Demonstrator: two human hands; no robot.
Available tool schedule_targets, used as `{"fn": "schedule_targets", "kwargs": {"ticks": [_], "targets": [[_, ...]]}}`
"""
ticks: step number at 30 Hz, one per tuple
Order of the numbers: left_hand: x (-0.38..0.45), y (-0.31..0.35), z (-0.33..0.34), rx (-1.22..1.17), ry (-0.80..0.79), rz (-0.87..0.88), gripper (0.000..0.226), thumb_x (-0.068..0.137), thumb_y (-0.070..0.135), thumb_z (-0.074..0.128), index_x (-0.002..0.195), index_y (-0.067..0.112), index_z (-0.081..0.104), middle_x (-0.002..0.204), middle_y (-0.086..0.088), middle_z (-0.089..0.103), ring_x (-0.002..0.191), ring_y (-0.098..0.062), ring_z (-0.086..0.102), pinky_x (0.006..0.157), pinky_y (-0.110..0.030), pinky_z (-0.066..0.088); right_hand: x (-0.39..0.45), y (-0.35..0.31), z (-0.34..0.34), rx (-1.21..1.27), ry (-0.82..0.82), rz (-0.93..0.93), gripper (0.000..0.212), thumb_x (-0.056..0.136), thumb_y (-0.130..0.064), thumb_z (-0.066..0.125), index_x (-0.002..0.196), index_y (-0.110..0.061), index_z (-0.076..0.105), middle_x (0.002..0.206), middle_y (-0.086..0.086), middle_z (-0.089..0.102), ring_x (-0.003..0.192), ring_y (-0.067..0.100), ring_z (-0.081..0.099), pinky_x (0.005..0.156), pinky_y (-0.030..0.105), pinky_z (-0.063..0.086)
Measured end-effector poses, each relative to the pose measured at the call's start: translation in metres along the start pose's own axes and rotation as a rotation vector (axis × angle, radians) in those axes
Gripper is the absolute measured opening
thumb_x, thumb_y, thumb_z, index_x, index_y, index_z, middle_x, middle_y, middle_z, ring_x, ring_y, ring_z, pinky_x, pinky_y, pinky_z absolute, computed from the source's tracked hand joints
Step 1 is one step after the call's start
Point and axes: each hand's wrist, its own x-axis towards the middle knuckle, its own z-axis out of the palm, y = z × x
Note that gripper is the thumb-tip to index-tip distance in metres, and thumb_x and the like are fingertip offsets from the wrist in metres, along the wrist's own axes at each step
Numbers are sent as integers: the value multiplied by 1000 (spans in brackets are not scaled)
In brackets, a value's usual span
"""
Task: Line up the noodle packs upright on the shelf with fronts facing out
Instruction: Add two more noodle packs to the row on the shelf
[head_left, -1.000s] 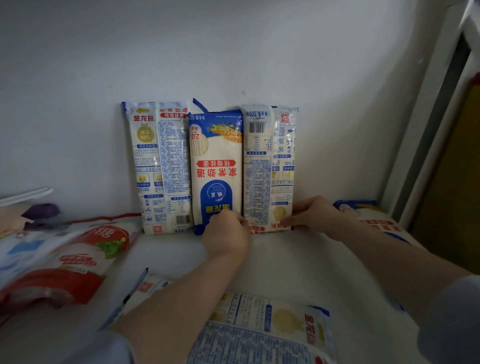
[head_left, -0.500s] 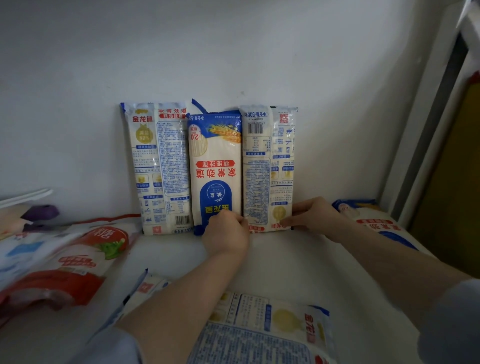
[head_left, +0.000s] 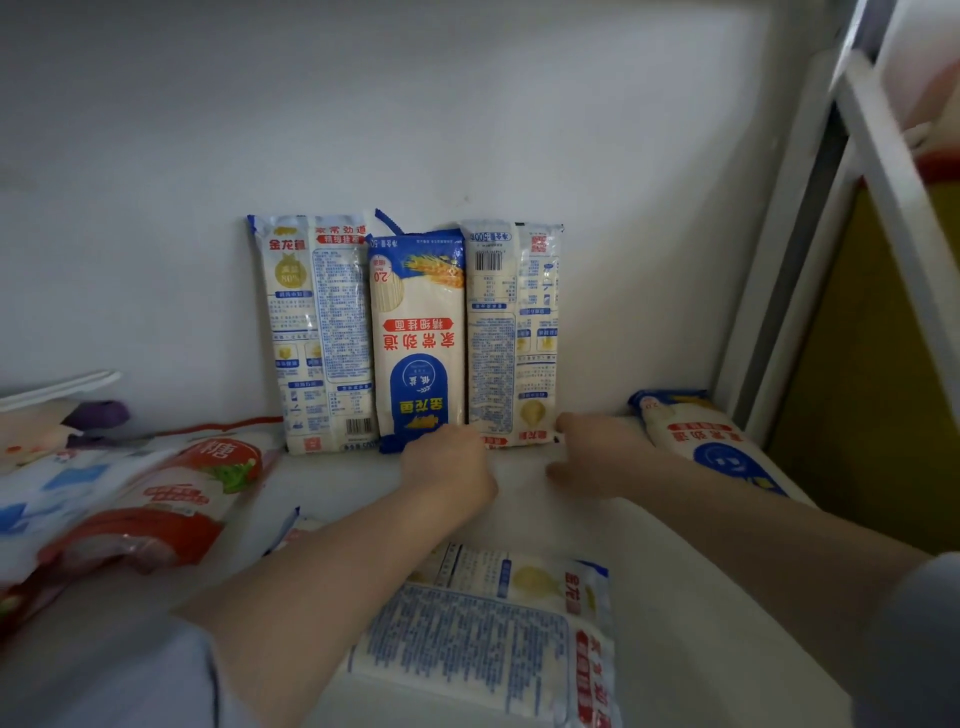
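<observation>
While our left hand grips the blue-fronted plastic noodle pack | right hand pinches the white back-facing pack | we square bases, then flip backs outward-facing.

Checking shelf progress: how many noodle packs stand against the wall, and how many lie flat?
Standing against the wall: 3
Lying flat: 2
Total: 5

Dim, soft, bluish lighting; edges bend with wide-angle distortion, foreground blurred.
</observation>
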Motion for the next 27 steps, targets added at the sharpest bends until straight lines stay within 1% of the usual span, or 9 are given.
{"fn": "schedule_targets", "kwargs": {"ticks": [3, 7, 11, 14, 16, 18, 21, 24, 27], "targets": [[-13, 11, -12, -11, -156, 119, 31, 87, 22, 56, 117, 13, 62, 115, -5, 59, 96, -19, 59, 76, -28, 50, -20, -1, -15, -91, -90, -60, 52, 91, -35, 56, 136, -13, 43, 135, 8, 50, 121, 24, 50, 97, 31, 43], [-22, 31, -30, -51, -406, 243, 37, 88, 28, 55, 121, 14, 61, 125, -4, 59, 111, -20, 57, 97, -36, 49, -44, 3, -43, -237, -248, -99, 53, 91, -39, 56, 136, -12, 46, 134, 7, 52, 120, 25, 50, 99, 33, 41], [-28, 68, -46, 65, -485, 352, 48, 95, 37, 45, 134, 9, 51, 137, -7, 51, 124, -24, 49, 105, -37, 41, -62, 26, -67, -322, -326, -83, 53, 90, -45, 53, 130, -10, 54, 132, 8, 54, 118, 25, 51, 95, 31, 42], [-25, 99, -45, 55, -508, 377, 52, 94, 42, 48, 129, 5, 55, 127, -7, 56, 118, -24, 53, 99, -34, 44, -71, 55, -81, -280, -352, -7, 53, 83, -43, 64, 125, -11, 56, 124, 5, 58, 108, 22, 57, 92, 30, 48], [-21, 121, -42, 31, -526, 399, 50, 94, 41, 47, 119, -1, 59, 106, -9, 59, 107, -25, 57, 86, -30, 44, -71, 77, -86, -267, -393, 54, 46, 79, -42, 69, 113, -13, 58, 100, -1, 61, 97, 19, 57, 91, 32, 49], [-19, 143, -40, -23, -517, 393, 45, 97, 36, 44, 122, -1, 56, 114, -15, 59, 113, -28, 54, 83, -28, 38, -68, 97, -90, -256, -410, 113, 40, 77, -44, 71, 102, -13, 63, 87, -3, 59, 91, 17, 56, 88, 31, 50], [-11, 173, -31, -143, -494, 341, 46, 99, 31, 42, 139, 9, 41, 140, -13, 46, 127, -26, 44, 100, -28, 34, -67, 121, -87, -132, -366, 184, 46, 80, -39, 70, 118, -14, 59, 97, -4, 59, 95, 15, 55, 87, 28, 45], [-2, 192, -20, -231, -528, 200, 47, 100, 30, 39, 140, 6, 37, 138, -16, 48, 124, -28, 49, 99, -31, 41, -70, 134, -77, -3, -269, 251, 46, 89, -37, 60, 125, -10, 54, 90, -1, 52, 90, 15, 50, 79, 26, 41], [5, 199, -5, -410, -471, 107, 37, 97, 18, 45, 128, -1, 50, 129, -17, 57, 117, -29, 58, 91, -31, 48, -73, 139, -62, 100, -220, 266, 45, 94, -39, 51, 128, -9, 51, 102, 4, 59, 92, 17, 53, 72, 23, 44]]}}
